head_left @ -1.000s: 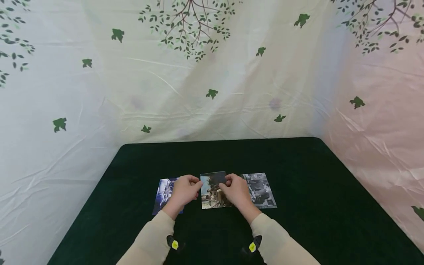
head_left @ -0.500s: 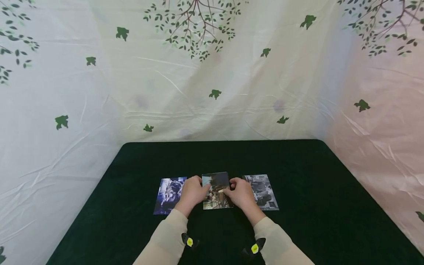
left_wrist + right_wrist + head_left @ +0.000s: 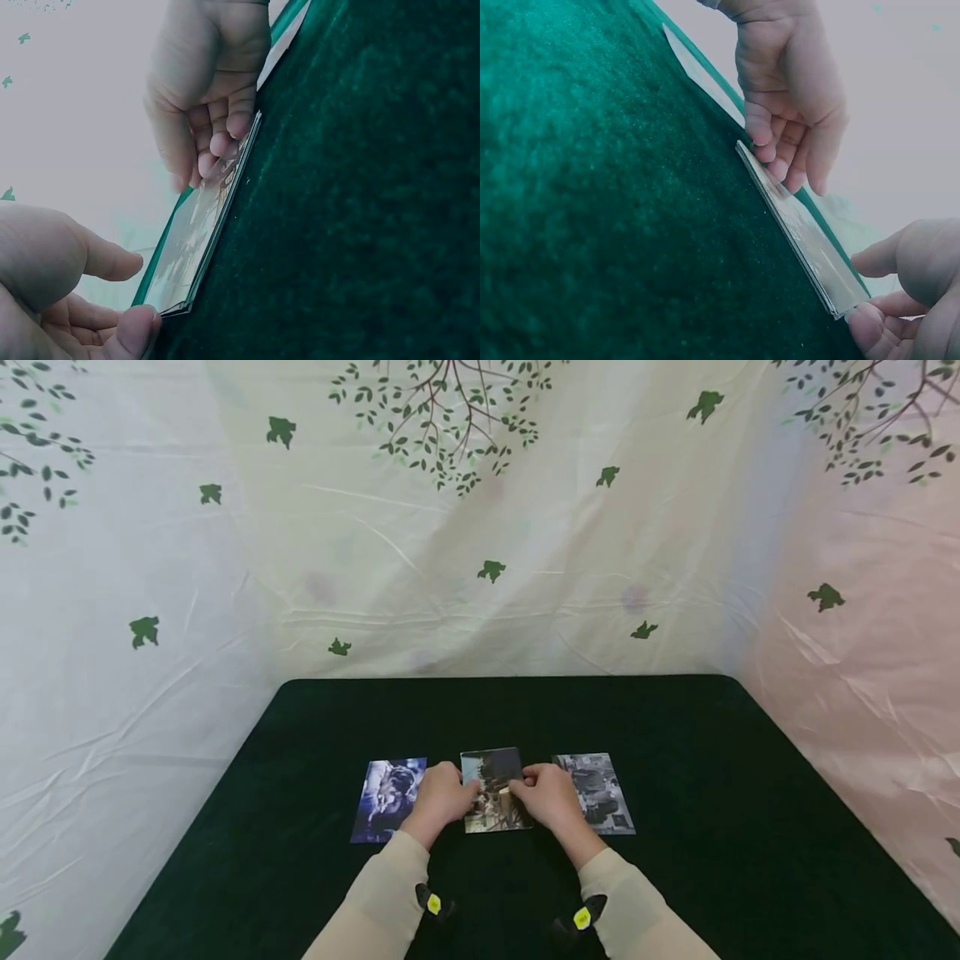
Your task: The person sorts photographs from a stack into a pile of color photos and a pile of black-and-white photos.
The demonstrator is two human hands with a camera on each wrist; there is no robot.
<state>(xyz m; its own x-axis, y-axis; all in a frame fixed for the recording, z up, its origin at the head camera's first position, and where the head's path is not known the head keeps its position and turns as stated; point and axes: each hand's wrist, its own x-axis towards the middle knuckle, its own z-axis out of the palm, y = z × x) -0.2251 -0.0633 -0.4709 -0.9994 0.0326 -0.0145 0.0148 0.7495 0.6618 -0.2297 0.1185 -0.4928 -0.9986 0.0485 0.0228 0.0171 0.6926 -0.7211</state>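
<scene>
A small stack of photo cards (image 3: pixel 492 802), a colour picture on top, lies in the middle of the dark green table. Its layered edge shows in the left wrist view. My left hand (image 3: pixel 442 795) is at the stack's left side, fingertips touching the edge and thumb (image 3: pixel 120 262) held apart from the fingers. At the opposite side is my right hand (image 3: pixel 551 793), its fingertips at the edge and its thumb (image 3: pixel 877 256) spread away. A blue-violet photo card (image 3: pixel 382 806) lies left of the stack. To the right, partly behind the right hand, lies a grey photo card (image 3: pixel 603 793).
The dark green cloth (image 3: pixel 337 714) covers the table. Behind and beside it hangs a pale curtain (image 3: pixel 420 602) printed with leaves and branches. Dark wrist devices with yellow marks, such as the left one (image 3: pixel 432 902), sit at the cream sleeves (image 3: pixel 375 906).
My left hand has shifted right, closer against the stack, uncovering more of the blue-violet card. My right hand has moved slightly lower along its side. The head view has shifted a little.
</scene>
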